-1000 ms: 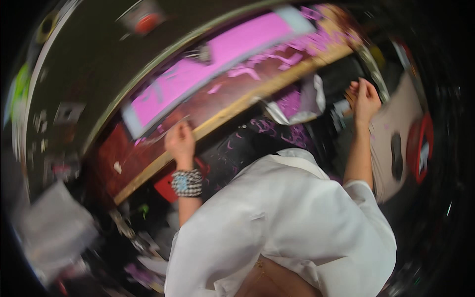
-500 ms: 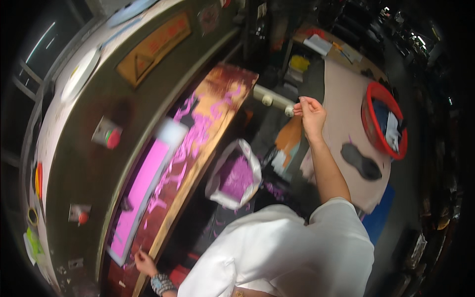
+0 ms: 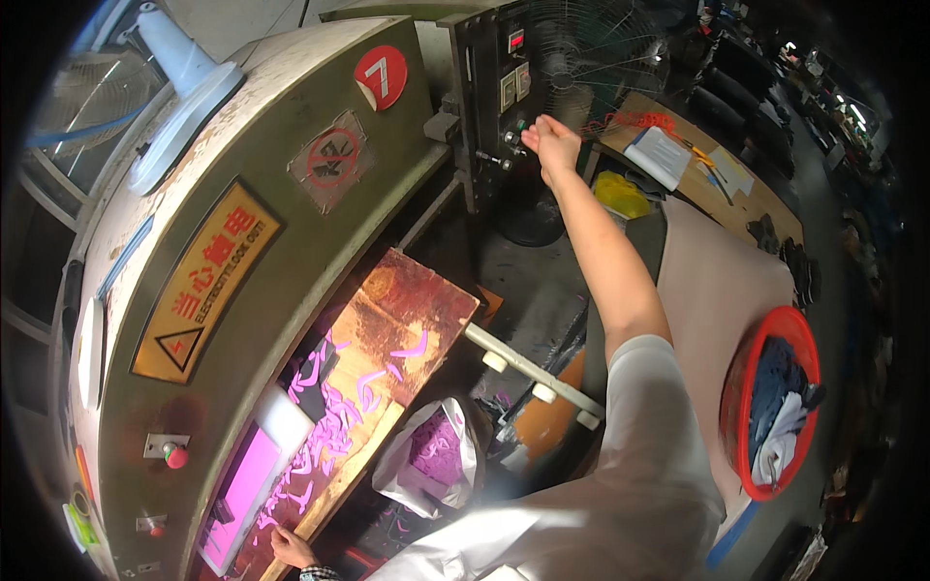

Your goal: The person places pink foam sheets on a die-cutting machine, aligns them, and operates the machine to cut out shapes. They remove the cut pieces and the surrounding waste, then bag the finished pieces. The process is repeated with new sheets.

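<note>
My right hand (image 3: 554,150) reaches far forward, its fingers stretched toward the knobs (image 3: 513,137) on a dark control panel (image 3: 484,107). Whether the fingertips touch a knob I cannot tell. Low on the left, my left hand (image 3: 293,548) rests at the wooden edge of the worn reddish-brown bench (image 3: 387,300), fingers curled together; anything in them is hidden. Beside it lies a bright pink sheet (image 3: 242,484) on a white board (image 3: 283,423), with a small dark piece on the sheet. Curled pink offcuts (image 3: 329,426) are strewn over the bench.
A green machine body (image 3: 320,232) with a red push button (image 3: 175,455) runs along the left. A white sack (image 3: 397,470) of pink scraps stands beside the bench. To the right are a red basket (image 3: 812,436) of dark and white items, a beige-covered table (image 3: 717,290) and a fan (image 3: 591,58).
The view has swung, bringing the control panel and fan into sight. My right hand has moved to the panel's knobs. My left hand remains by the bench edge near the pink sheet.
</note>
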`<state>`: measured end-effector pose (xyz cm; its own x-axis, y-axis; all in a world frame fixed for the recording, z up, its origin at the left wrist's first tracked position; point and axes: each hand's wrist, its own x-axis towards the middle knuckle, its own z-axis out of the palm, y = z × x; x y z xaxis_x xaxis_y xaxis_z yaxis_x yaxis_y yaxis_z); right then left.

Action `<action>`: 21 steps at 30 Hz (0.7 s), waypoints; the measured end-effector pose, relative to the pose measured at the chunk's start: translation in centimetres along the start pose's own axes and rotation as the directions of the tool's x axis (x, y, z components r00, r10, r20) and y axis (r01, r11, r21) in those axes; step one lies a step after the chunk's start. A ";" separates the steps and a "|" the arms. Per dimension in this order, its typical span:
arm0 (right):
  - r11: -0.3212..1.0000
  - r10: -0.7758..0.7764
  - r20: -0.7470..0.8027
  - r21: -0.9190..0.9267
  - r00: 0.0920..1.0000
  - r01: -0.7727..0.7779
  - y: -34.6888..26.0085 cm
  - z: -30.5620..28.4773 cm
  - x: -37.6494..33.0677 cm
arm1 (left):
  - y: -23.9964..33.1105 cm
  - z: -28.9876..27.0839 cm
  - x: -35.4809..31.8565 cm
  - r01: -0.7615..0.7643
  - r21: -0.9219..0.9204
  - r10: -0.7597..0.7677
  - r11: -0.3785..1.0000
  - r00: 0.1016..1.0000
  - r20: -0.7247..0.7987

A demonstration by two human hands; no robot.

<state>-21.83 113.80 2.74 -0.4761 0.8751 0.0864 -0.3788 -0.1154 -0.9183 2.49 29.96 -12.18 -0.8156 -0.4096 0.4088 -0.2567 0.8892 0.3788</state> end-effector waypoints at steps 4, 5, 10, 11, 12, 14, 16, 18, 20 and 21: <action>0.998 0.055 -0.050 0.010 0.997 -0.055 2.4 1.9 6.5 | -3.9 1.2 0.3 0.037 0.002 -0.037 0.999 0.998 0.046; 0.998 0.062 -0.063 0.016 0.996 -0.061 3.0 2.4 7.6 | -4.9 1.5 0.5 0.035 -0.034 -0.034 0.999 0.998 0.043; 0.990 0.066 -0.135 0.129 0.989 -0.048 5.8 5.0 11.4 | -9.5 2.5 1.2 0.037 -0.044 -0.037 0.998 0.999 0.002; 0.987 0.056 -0.156 0.160 0.986 -0.031 6.2 5.5 11.9 | -10.1 2.6 1.3 0.050 -0.041 -0.049 0.998 0.998 0.025; 0.992 0.069 -0.102 0.113 0.992 -0.057 6.4 5.7 12.4 | -10.5 2.4 1.3 0.063 -0.037 -0.061 0.997 0.997 0.049; 0.992 0.077 -0.135 0.109 0.988 -0.063 6.9 6.3 12.9 | -10.9 2.2 1.3 0.055 -0.063 -0.053 0.997 0.998 0.035; 0.992 0.079 -0.168 0.106 0.983 -0.062 7.0 6.6 13.1 | -11.0 2.0 1.1 0.049 -0.067 -0.050 0.997 0.999 -0.009; 0.994 0.074 -0.185 0.090 0.980 -0.058 7.0 6.8 12.8 | -11.0 2.0 0.9 0.062 -0.045 -0.062 0.997 0.998 0.002; 0.996 0.055 -0.194 0.072 0.979 -0.042 6.8 6.8 12.4 | -11.3 2.1 0.8 0.091 0.003 -0.091 0.996 0.994 0.066; 0.997 0.039 -0.201 0.079 0.979 -0.023 6.8 6.8 12.2 | -11.5 2.2 0.8 0.089 -0.025 -0.087 0.996 0.995 0.050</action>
<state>-35.62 120.54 0.17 -0.3214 0.9465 -0.0284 -0.4296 -0.1724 -0.8864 3.67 19.85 -18.11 -0.8147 -0.4751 0.3325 -0.3149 0.8439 0.4343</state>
